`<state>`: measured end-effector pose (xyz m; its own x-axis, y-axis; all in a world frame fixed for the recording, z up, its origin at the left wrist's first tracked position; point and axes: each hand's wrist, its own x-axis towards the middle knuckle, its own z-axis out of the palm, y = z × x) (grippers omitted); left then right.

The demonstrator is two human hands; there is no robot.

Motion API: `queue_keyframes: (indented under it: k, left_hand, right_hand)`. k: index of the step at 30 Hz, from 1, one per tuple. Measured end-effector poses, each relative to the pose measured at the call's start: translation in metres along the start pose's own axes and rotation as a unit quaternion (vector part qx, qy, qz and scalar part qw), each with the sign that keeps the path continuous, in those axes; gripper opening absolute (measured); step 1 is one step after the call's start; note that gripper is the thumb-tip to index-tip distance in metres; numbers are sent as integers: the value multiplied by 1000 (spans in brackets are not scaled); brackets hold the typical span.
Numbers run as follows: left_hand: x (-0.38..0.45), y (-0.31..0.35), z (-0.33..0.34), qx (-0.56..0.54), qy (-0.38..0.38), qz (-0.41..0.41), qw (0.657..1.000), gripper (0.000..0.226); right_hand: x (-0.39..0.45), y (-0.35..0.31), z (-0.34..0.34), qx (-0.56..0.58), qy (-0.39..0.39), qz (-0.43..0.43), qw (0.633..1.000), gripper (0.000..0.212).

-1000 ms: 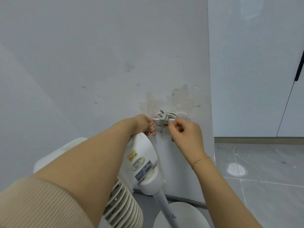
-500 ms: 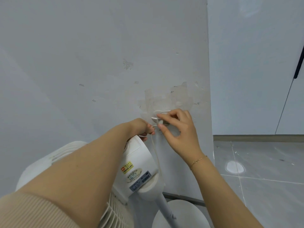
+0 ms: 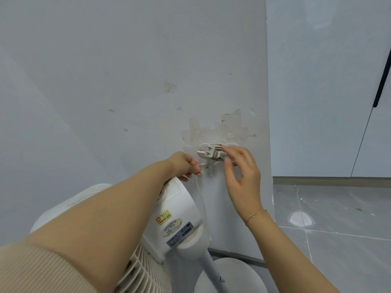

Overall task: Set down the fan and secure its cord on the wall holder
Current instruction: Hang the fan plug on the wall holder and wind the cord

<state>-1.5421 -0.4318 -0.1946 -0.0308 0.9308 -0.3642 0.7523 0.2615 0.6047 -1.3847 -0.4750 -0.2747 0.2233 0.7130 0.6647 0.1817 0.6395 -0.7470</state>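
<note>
A white pedestal fan [image 3: 179,216] stands on the floor against the wall, its round base [image 3: 232,275] below. Its thin white cord [image 3: 202,199] runs up from the motor housing to a white wall holder [image 3: 202,153]. The plug [image 3: 211,153] sits in the holder with its prongs pointing left. My left hand [image 3: 185,166] pinches the cord just below the holder. My right hand [image 3: 241,170] hovers to the right of the holder, fingers spread, fingertips close to the plug; I cannot tell whether they touch it.
The wall [image 3: 127,81] has peeled paint patches around the holder. Its corner edge [image 3: 268,123] runs just right of my right hand. Grey floor tiles [image 3: 338,229] stretch right, and a white cabinet door with a dark handle [image 3: 380,81] stands at far right.
My right hand has come off the holder and opened, so the plug now shows seated in the holder. My left hand stays pinching the cord.
</note>
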Motion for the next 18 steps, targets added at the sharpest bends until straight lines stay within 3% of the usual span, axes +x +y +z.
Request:
queue_keyframes:
  k: [3,7,12,18]
  left_hand:
    - [-13,-1,4,27,21,24,999,13]
    - [-29,2,9,91,48,35,994,21]
    - [-56,12,10,205,83,45,974,15]
    - [-124,25,-6,308,131,77,939,28]
  right_hand:
    - [-24,0,-6,-48,-6,9,999,34]
    - [-46,10,-19,-66,-47,85,993,37]
    - [-58,-2,-43,-74,-84,163,980,38]
    - [-69,-49,-73,-178,-210,107,955,34]
